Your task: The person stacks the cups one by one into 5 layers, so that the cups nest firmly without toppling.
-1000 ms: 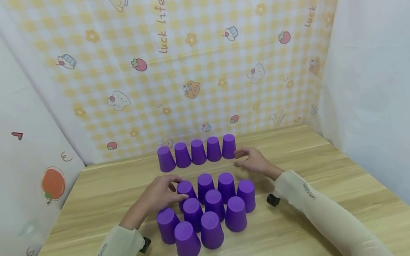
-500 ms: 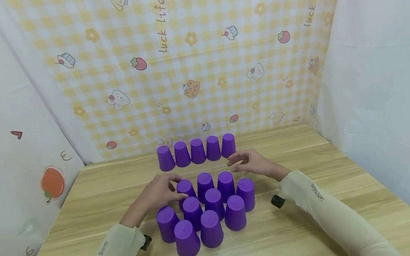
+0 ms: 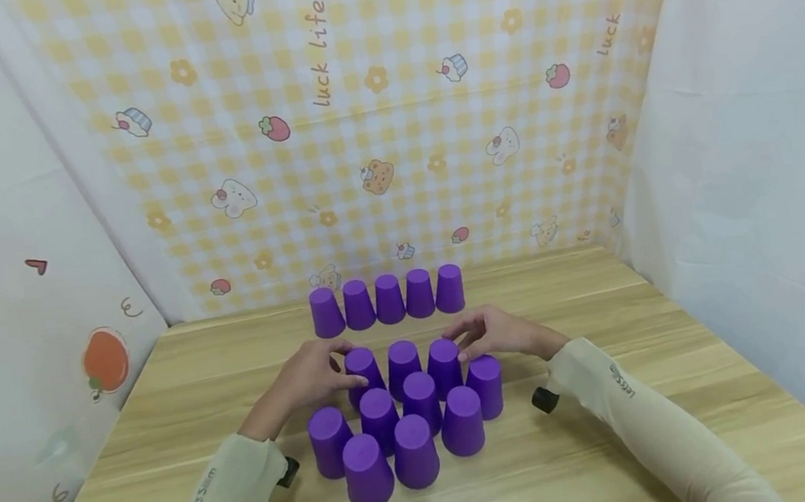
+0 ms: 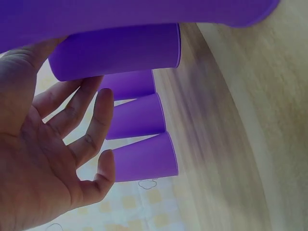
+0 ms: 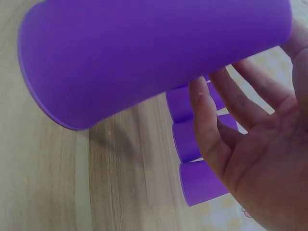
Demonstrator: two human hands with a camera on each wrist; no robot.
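Note:
Several upside-down purple cups stand in a cluster on the wooden table. My left hand point(image 3: 316, 375) holds the back-left purple cup point(image 3: 361, 367), thumb on its near side and fingers behind; in the left wrist view this cup point(image 4: 120, 53) shows between the thumb and fingers point(image 4: 98, 115). My right hand point(image 3: 499, 332) is around the upper part of the back-right purple cup point(image 3: 445, 369), thumb at its right side and fingers behind. In the right wrist view a large near cup point(image 5: 154, 53) hides the right thumb tip and the place where the hand meets its cup.
A row of several more upside-down purple cups point(image 3: 389, 301) stands at the back of the table point(image 3: 587, 461), before a yellow checked cloth point(image 3: 433, 125). Close beside my right hand is another cup point(image 3: 487, 389). Front cups point(image 3: 415, 454) stand nearest me.
My right hand has come from beside the back row toward me and onto the back-right cup of the cluster. The cup in my left hand has shifted slightly up and left.

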